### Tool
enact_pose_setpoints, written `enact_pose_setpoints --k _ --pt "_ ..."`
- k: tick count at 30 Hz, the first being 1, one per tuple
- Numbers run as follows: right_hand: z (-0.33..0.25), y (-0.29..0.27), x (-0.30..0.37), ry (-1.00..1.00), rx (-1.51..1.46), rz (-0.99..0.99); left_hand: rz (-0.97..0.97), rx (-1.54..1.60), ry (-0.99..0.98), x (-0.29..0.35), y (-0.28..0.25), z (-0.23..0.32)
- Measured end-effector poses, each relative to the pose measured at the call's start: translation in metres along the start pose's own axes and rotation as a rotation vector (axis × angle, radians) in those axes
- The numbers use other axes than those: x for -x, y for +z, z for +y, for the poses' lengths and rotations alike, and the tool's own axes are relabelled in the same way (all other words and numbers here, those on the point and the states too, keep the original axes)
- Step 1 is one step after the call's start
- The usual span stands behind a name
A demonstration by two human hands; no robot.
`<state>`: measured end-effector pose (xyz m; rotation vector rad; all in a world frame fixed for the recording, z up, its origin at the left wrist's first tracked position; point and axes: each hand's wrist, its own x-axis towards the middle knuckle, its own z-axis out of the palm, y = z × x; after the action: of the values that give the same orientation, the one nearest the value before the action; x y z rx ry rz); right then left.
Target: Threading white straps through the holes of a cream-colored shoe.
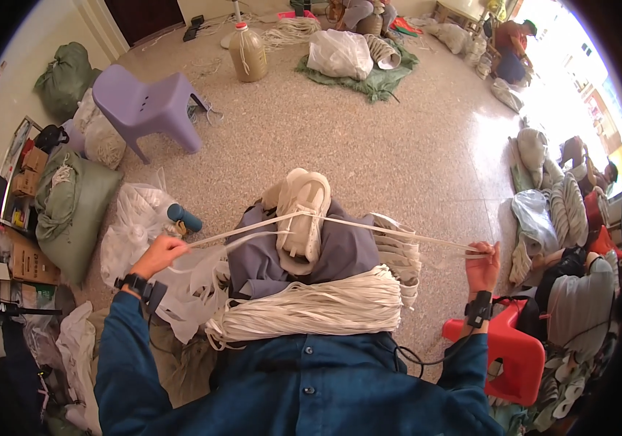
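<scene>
A cream-coloured sneaker (305, 243) rests between my knees, its tongue and opening facing up. From the sneaker a flat pale shoelace (391, 234) runs out to both sides, stretched nearly straight. My left hand (162, 254) pinches its left end, out beside my left knee. On the far right, my right hand (482, 269) is closed round the other end. A second, slacker strand (234, 241) curves from the shoe toward my left hand. Across my lap lies a thick bundle of pale shoelaces (311, 309).
A red stool (503, 356) stands by my right arm, a purple chair (147, 105) at the far left. Plastic bags (136, 218) and a dark blue bottle (184, 217) are left of my knees. Other people work at the right; one person (512, 47) sits far right.
</scene>
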<state>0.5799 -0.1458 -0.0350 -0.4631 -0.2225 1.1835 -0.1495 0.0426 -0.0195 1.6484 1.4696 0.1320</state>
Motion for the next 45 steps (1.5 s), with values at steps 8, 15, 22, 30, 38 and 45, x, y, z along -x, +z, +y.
enact_pose_setpoints --k 8,15,22,30,38,45 --pt "-0.085 -0.087 0.036 -0.199 0.058 0.245 0.258 -0.157 -0.024 0.1 -0.007 -0.193" --pt "-0.156 -0.139 0.066 -0.274 0.168 0.354 0.564 -0.556 -0.294 0.191 -0.02 -0.287" --pt "-0.195 -0.157 0.077 -0.408 0.361 0.662 0.536 -0.73 -0.402 0.255 -0.06 -0.3" --pt "-0.037 -0.068 0.028 0.161 0.729 0.149 0.573 0.017 -0.488 0.125 -0.019 -0.198" --pt "0.188 0.144 0.011 0.648 0.876 -0.226 -0.057 0.978 -0.009 0.027 0.086 0.109" --pt "0.263 0.145 0.006 0.708 1.019 -0.328 0.096 0.769 0.157 -0.066 0.128 0.162"
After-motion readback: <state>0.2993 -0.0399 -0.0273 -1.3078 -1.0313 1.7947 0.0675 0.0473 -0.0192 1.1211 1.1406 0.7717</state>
